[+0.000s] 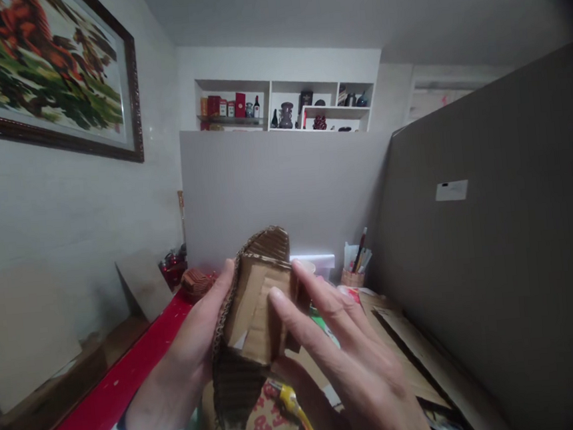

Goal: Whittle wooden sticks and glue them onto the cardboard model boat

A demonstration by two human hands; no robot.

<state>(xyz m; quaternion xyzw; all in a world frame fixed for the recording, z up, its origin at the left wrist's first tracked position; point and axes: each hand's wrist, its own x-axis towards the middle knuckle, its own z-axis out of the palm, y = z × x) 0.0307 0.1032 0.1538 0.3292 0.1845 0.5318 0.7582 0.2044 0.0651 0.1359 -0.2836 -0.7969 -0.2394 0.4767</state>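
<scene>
A small cardboard construction point(257, 304), with a curved corrugated side and a boxy middle, is held up in front of me. My left hand point(192, 344) grips it from the left, the thumb along its curved edge and the other fingers hidden behind. From the right, my right hand point(348, 350) holds it too, with fingertips on its flat face and right edge. Below it lies printed cardboard point(264, 421) with red characters. A yellow tool or nozzle with a cord point(293, 402) shows just under the piece; its kind is unclear.
Cardboard sheets point(414, 364) lie on the right of the table. A pen holder point(353, 277) stands at the back, before a grey partition point(284, 188). Another tall panel point(509, 242) rises on the right. A red table edge point(129, 369) runs along the left.
</scene>
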